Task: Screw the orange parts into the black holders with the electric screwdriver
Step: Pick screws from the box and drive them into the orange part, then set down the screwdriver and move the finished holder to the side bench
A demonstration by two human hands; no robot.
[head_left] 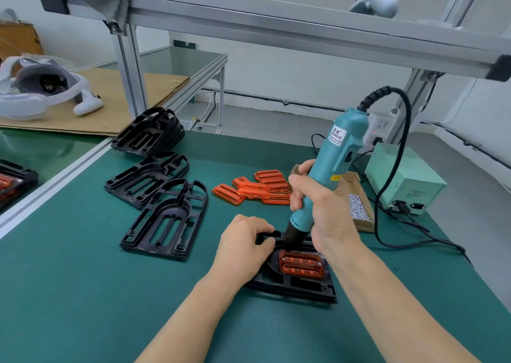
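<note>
Two hands are on one assembly, and that is where trouble could start. Biggest first: the green mat (83, 293) looks smooth, so if I lean on the driver off-axis, the black holder (293, 286) near me could skate sideways. My left hand (243, 248) rests on the holder's left edge with fingers curled over the rim, gripping it; I judge that grip to be the only thing stopping a twist when the motor bites.

My right hand (318, 210) is wrapped around the teal electric screwdriver (329, 169), fingers closed on the barrel. The tool leans a little to the right rather than standing straight, and its black nose sits at the far edge of the orange part (301, 264) seated in the holder. A tilted bit may cam out, strip the screw head or scar the orange plastic. I cannot see the screw or bit tip; the nose hides them.

Its black cable (398, 224) loops across the mat to the right and could drag the tool.

Spare holders (166, 219) lie left, loose orange parts (257, 190) beyond, screws in a cardboard box (359, 210) right.
</note>
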